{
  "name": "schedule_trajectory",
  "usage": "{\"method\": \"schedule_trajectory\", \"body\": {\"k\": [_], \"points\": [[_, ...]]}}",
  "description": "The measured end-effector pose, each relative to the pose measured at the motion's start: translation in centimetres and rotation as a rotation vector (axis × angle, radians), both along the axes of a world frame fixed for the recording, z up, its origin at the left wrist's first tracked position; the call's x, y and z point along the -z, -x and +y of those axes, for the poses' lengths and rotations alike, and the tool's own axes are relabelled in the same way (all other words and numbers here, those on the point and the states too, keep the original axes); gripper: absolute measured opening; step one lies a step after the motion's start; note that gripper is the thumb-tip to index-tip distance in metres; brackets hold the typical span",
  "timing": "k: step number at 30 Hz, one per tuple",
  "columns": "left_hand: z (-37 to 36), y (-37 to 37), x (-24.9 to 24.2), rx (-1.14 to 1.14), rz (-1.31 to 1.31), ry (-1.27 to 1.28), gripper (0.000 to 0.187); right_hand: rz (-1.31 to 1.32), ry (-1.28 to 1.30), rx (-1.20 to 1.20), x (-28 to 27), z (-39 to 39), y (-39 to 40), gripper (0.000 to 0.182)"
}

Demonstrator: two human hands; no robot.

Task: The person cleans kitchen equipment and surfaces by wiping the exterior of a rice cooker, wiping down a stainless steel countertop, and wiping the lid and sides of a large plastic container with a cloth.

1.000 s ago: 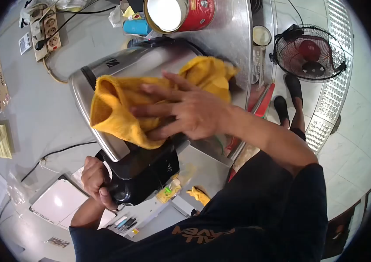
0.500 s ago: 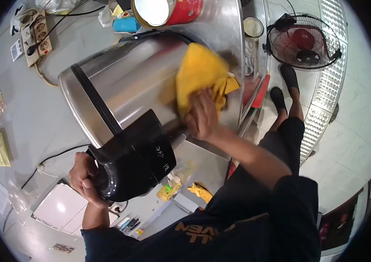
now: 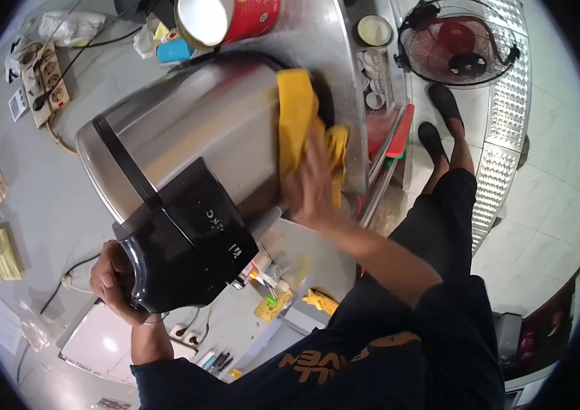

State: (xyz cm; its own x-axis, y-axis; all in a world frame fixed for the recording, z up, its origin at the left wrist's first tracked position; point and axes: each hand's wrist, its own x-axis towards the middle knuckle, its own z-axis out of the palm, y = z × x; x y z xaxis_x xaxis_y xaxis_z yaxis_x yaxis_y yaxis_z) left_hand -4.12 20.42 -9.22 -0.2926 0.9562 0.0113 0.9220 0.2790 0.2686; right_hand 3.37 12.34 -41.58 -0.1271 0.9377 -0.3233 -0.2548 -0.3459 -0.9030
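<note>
A shiny steel appliance point(image 3: 215, 130) with a black front part, which looks like an electric hot-water dispenser, lies tilted across the view above the metal counter. My left hand point(image 3: 114, 281) is wrapped round the end of its black front part point(image 3: 187, 239). My right hand point(image 3: 314, 181), smeared by motion, holds a yellow cloth point(image 3: 295, 113) against the steel side near the dark-rimmed end. The cloth is bunched, and part of it hangs out past my fingers. My right palm is hidden.
A red tin point(image 3: 252, 17) stands beside the appliance near a blue item point(image 3: 175, 50). A power strip point(image 3: 47, 85) with cables lies on the left. Another yellow cloth point(image 3: 321, 301) is near my body. A floor fan point(image 3: 457, 44) stands at the upper right.
The appliance has shifted left in view, and its black front part has turned a little. My right hand and the yellow cloth have moved across the steel side, the cloth changing its folds.
</note>
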Motion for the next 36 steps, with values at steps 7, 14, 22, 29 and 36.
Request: {"method": "schedule_trajectory", "body": {"k": [7, 14, 22, 29, 36], "points": [[-0.4, 1.3, 0.2, 0.022, -0.209, -0.038, 0.049, -0.079, -0.505, 0.02, -1.6, 2.0, -2.6, 0.029], [-0.7, 2.1, 0.0, -0.065, -0.272, -0.176, 0.045, -0.224, -0.645, 0.078, -1.8, 2.8, -4.8, 0.026], [-1.8, 4.6, -1.3, 0.053, -0.308, -0.055, 0.043, 0.046, -0.67, 0.091, -1.2, 11.7, -3.6, 0.025], [-0.9, 2.7, 0.5, -0.193, -0.33, -0.309, 0.038, -0.048, -0.597, 0.002, -5.4, 0.9, -4.2, 0.045], [-1.2, 2.8, 0.0, -0.008, -0.4, -0.116, 0.039, -0.074, -0.357, 0.282, 0.9, 6.4, -3.4, 0.051]]}}
